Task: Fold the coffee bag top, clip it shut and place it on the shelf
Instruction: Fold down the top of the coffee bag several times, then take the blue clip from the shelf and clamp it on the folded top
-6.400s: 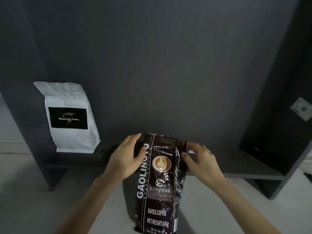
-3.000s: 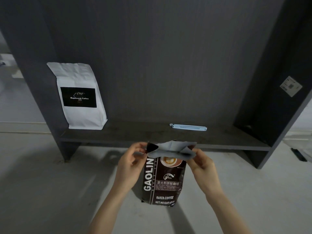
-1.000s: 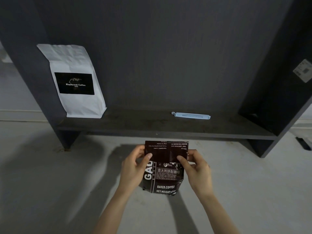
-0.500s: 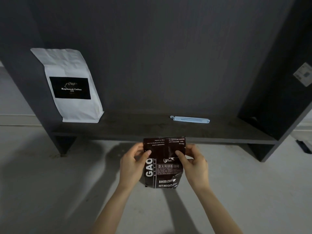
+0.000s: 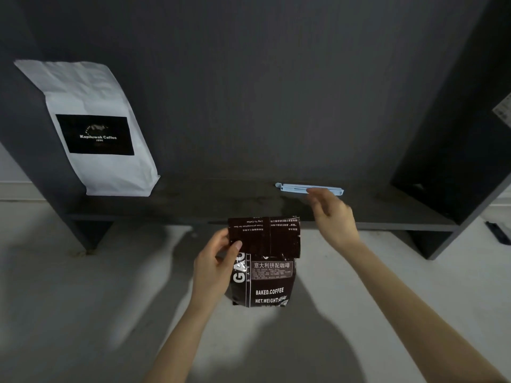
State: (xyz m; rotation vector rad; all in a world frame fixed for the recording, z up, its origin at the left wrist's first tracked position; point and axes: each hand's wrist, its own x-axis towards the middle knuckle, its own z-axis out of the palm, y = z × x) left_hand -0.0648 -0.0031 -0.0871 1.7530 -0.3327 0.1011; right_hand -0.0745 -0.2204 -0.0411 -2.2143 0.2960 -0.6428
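Note:
A dark brown coffee bag stands on the pale floor in front of the shelf, its top folded down over the front. My left hand pinches the left side of the fold with thumb on top. My right hand is stretched out over the dark shelf, fingers apart, with its fingertips at the middle of a long light blue bag clip that lies flat on the shelf board. Whether the fingers touch the clip is unclear.
A white coffee bag with a black label stands at the shelf's left end against the side panel. The shelf's right side panel rises at the right. A small dark object lies on the floor far right.
My right hand has let go of the folded bag top and moved up and right to the blue clip on the shelf. My left hand alone keeps the fold down.

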